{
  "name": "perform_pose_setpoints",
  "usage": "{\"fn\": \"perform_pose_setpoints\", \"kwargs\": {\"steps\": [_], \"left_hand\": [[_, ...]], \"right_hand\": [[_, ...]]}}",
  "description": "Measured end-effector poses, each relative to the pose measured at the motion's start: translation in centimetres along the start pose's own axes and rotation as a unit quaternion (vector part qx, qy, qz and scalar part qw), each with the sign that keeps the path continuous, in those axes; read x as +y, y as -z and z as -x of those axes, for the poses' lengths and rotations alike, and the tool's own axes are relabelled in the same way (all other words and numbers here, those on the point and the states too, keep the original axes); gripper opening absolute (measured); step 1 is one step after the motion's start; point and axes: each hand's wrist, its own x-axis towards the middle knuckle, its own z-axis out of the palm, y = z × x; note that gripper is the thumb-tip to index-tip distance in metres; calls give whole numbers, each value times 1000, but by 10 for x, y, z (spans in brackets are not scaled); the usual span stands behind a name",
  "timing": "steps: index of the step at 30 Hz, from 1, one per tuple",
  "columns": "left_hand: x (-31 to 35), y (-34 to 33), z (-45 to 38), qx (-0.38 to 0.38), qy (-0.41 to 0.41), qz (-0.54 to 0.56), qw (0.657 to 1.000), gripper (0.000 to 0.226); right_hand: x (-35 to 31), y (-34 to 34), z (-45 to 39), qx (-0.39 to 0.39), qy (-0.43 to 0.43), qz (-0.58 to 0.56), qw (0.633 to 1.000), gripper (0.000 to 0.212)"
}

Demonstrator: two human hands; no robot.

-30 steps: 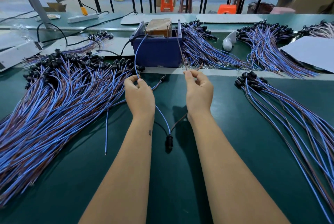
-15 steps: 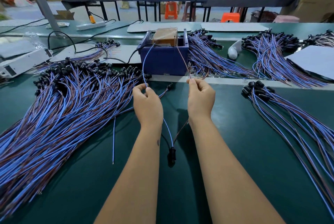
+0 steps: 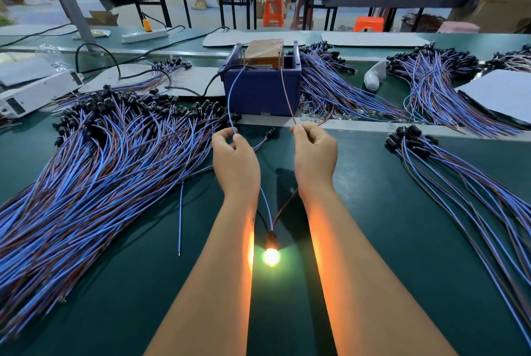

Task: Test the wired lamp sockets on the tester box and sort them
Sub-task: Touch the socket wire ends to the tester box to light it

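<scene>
A blue tester box (image 3: 263,91) with a brown block inside stands on the green table. My left hand (image 3: 234,160) pinches a blue wire (image 3: 231,97) whose far end reaches into the box. My right hand (image 3: 314,156) pinches the brown wire (image 3: 286,94), which also runs up to the box. Both wires hang down between my forearms to a black lamp socket (image 3: 270,239), and its bulb (image 3: 271,256) glows bright yellow.
A large heap of wired sockets (image 3: 94,160) covers the table on the left. A smaller bundle (image 3: 459,183) lies to the right, and more bundles (image 3: 339,91) sit behind the box. One loose blue wire (image 3: 180,220) lies near my left forearm. White paper (image 3: 502,94) is far right.
The bulb in the hanging socket has lit up; it was dark in both earlier frames. My hands stay in about the same place, still holding the two wires.
</scene>
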Motion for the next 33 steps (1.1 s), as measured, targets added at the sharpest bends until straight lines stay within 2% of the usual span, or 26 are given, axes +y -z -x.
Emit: {"fn": "perform_pose_setpoints", "kwargs": {"steps": [23,33], "left_hand": [[-2,-1,-2,6,-4,6,1000,12],[-1,0,-2,5,-4,6,1000,13]], "right_hand": [[-1,1,1,-28,1,17,999,21],[-5,3,3,-2,-3,-35,999,23]]}}
